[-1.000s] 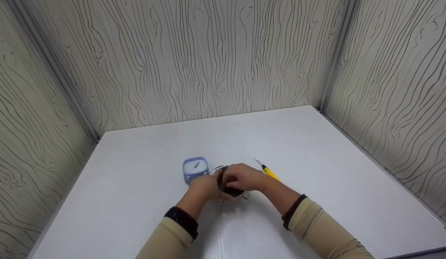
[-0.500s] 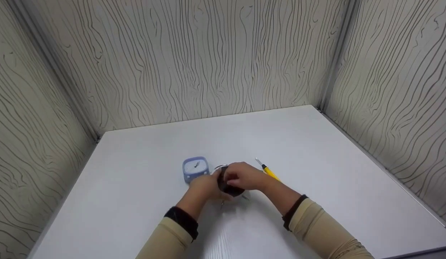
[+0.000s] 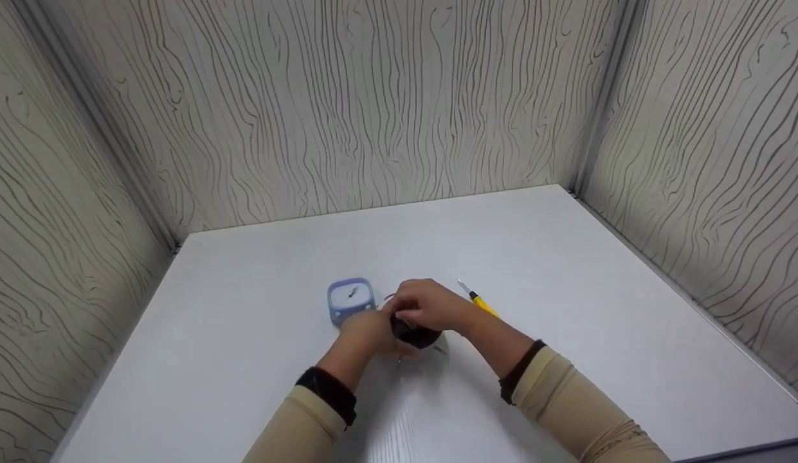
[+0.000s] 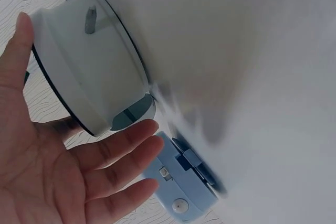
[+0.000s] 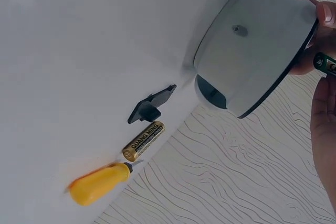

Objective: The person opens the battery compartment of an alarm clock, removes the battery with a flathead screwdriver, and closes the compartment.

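A round white alarm clock (image 5: pixel 257 40) lies on its face, with its black back (image 3: pixel 415 335) upward. My left hand (image 3: pixel 366 331) grips its rim by the thumb and a finger; the other fingers (image 4: pixel 118 153) extend below it in the left wrist view. Over the black back, my right hand (image 3: pixel 431 305) pinches a small green battery (image 5: pixel 324 63), seen at the right edge of the right wrist view. Its far end is out of frame. A gold battery (image 5: pixel 143 141) and a black battery cover (image 5: pixel 152 104) lie beside the clock.
A light blue square clock (image 3: pixel 350 297) sits just left of the hands. On the right lies a yellow-handled screwdriver (image 3: pixel 482 305), its tip pointing away. Wood-grain panels (image 3: pixel 373 96) enclose the white table (image 3: pixel 257 270) at the back and sides.
My right hand has shifted up and slightly left over the clock's back, showing more of the black surface. My left hand stays on the rim, nearly still.
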{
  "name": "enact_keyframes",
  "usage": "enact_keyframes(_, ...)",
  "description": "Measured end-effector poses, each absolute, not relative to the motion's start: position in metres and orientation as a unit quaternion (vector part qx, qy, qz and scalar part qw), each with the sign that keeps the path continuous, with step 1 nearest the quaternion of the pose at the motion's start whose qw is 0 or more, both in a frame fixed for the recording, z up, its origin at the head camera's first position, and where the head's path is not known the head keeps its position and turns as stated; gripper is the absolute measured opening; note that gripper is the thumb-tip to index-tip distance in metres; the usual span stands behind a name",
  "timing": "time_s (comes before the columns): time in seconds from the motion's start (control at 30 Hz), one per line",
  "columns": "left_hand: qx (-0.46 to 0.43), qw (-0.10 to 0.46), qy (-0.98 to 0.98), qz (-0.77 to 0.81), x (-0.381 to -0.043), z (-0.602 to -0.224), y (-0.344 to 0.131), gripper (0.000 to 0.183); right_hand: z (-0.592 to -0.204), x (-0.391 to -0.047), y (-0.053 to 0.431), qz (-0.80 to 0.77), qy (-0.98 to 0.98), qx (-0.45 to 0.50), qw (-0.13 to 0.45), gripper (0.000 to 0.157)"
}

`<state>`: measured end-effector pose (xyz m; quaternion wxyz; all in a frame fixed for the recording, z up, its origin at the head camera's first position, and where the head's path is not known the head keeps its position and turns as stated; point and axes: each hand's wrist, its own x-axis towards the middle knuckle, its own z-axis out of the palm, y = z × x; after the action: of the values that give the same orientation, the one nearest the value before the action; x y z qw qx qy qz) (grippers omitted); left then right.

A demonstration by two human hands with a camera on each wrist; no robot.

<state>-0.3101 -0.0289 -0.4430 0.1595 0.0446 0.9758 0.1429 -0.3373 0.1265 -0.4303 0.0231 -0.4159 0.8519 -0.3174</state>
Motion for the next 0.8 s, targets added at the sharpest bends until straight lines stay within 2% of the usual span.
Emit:
enact_keyframes(0.23,0.048,0.171,0.977,0.119,-0.314,-0.442,-0.027,0.105,-0.431,-0.338,0.129,-0.324,0.857,-0.401,0.019,0.016)
enact_keyframes(0.47,0.034,0.177,0.973,0.147,-0.315,-0.443,-0.027,0.106,-0.429,-0.342,0.134,-0.317,0.854,-0.411,-0.014,0.013)
enact_keyframes(0.8,0.007,0.156,0.974,0.163,-0.31,-0.443,-0.026,0.115,-0.421,-0.349,0.147,-0.312,0.883,-0.349,-0.031,0.01)
